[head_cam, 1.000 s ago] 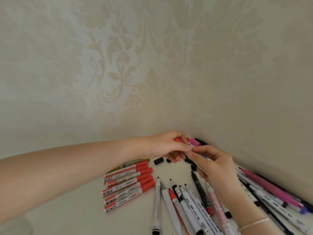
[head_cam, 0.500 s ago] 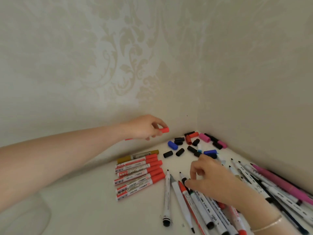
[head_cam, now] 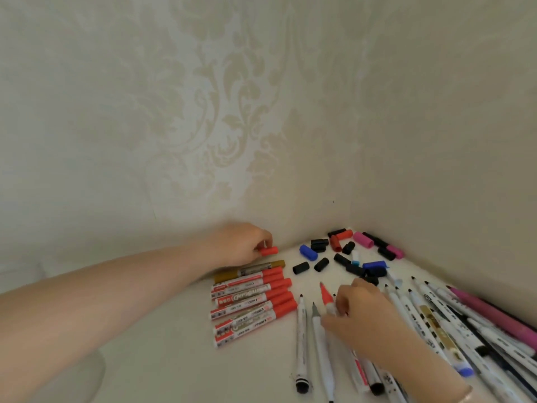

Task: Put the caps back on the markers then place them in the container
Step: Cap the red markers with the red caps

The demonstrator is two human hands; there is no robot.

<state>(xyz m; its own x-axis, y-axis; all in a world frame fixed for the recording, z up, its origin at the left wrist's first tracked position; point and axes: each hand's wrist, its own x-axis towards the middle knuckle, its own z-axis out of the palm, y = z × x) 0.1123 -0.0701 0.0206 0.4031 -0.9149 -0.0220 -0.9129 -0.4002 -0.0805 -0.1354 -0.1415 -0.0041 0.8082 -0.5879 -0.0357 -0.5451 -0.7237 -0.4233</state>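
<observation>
pinching a red-capped marker over the capped row

holding, i see my left hand (head_cam: 241,245) with fingers closed on a red-capped marker (head_cam: 268,251), just above the far end of the row of capped red markers (head_cam: 252,301). its body is hidden under the hand, so i judge its long axis as parallel to the row. my right hand (head_cam: 359,318) lies on the uncapped markers (head_cam: 412,312), fingers curled near a red tip (head_cam: 326,296); if it grips one, i cannot tell. loose caps (head_cam: 343,251) wait in the corner. compared with half a second ago, the left hand came lower toward the row. no container is visible.
</observation>
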